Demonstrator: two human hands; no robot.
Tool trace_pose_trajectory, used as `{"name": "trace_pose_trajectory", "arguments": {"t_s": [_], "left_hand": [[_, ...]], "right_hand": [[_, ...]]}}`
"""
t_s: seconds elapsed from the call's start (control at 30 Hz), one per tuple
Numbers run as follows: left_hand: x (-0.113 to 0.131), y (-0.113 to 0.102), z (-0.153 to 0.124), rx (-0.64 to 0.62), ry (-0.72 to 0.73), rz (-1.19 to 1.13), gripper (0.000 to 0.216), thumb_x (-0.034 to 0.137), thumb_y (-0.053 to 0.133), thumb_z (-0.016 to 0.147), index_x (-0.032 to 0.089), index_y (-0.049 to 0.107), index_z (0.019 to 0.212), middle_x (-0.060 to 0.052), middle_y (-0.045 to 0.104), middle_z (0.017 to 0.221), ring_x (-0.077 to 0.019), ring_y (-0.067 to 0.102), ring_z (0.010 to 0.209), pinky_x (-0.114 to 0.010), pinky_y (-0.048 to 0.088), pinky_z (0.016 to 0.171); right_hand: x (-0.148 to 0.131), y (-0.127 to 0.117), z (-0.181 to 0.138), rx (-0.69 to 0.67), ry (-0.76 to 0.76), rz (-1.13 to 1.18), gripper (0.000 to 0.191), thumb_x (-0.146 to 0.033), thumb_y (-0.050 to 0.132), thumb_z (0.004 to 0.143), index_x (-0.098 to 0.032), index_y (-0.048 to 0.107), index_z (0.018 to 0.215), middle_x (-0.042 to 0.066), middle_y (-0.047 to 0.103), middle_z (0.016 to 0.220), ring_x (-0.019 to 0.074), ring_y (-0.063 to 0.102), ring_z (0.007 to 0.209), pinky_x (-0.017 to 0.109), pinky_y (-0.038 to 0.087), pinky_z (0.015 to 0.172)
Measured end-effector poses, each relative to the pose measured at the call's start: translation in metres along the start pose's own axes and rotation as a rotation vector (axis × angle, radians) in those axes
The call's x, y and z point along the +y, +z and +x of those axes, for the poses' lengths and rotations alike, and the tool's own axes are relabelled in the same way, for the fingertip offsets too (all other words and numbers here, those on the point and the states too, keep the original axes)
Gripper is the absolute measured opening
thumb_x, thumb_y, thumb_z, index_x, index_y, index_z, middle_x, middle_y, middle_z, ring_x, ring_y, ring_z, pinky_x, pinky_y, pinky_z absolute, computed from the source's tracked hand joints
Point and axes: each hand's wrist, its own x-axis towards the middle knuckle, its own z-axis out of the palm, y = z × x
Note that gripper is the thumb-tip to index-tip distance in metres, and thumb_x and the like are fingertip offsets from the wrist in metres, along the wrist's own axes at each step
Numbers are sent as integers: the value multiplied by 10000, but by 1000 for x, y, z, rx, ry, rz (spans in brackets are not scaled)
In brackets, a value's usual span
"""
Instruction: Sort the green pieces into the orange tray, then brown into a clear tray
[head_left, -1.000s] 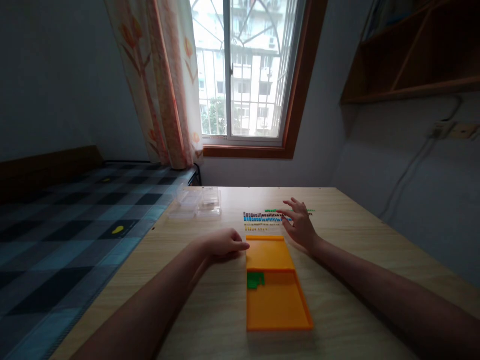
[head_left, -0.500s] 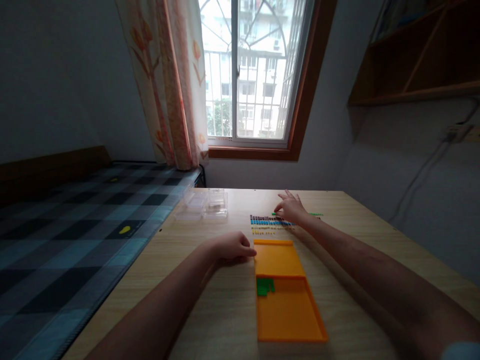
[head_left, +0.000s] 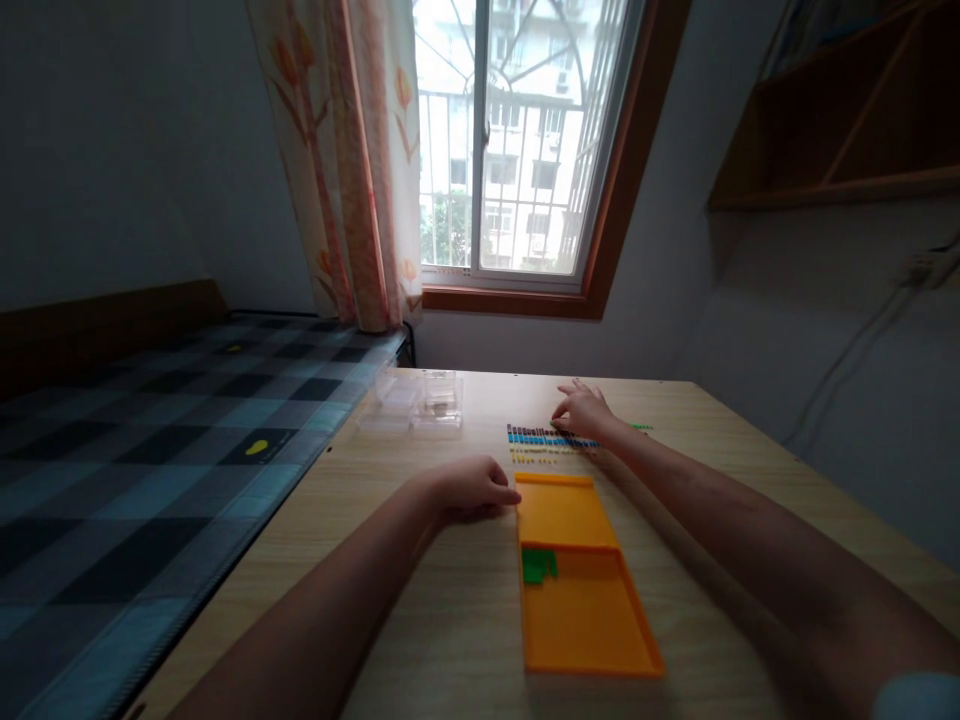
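An orange plastic tray (head_left: 592, 610), shaped like an opened shallow case with two halves, lies flat on the table. In the upper left corner of its near half sits a small cluster of green blocks (head_left: 537, 566). My left hand (head_left: 476, 485) has its fingers folded, with the fingertips at the left edge of the tray's far half. Farther off, my right hand (head_left: 585, 411) pinches at a small green piece (head_left: 553, 424), its other fingers raised. The piece is mostly hidden under the fingertips. Rows of tiny dark, blue and yellow pieces (head_left: 534, 440) lie beside that hand.
Clear plastic boxes (head_left: 439, 405) stand at the table's back left. More green pieces (head_left: 641, 427) show right of my right wrist. A bed with a checked cover (head_left: 247, 400) adjoins the table's left side. The window (head_left: 525, 150) and curtain (head_left: 337, 170) are behind.
The whole view has shifted slightly, so everything appears a little to the right and higher. My right fingers cover more of the green piece. My left hand stays at the tray's edge.
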Motion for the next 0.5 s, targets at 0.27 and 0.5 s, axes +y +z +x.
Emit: {"name": "trace_pose_trajectory", "arguments": {"t_s": [0.27, 0.5], "left_hand": [[5, 1, 0, 5, 0, 5, 570, 716, 710, 636, 179, 540, 552, 33, 496, 457, -89, 390, 353, -258, 257, 381], [6, 0, 1, -30, -11, -15, 537, 675, 680, 702, 187, 519, 549, 33, 473, 455, -84, 372, 350, -260, 243, 375]], "right_hand": [[-3, -2, -3, 20, -27, 12, 135, -336, 725, 841, -302, 811, 940, 50, 473, 1528, 354, 263, 1461, 596, 201, 1139], [-16, -40, -27, 148, -121, 95, 177, -288, 660, 904, -223, 812, 969, 97, 612, 1378, 302, 490, 1289, 453, 339, 1096]]}}
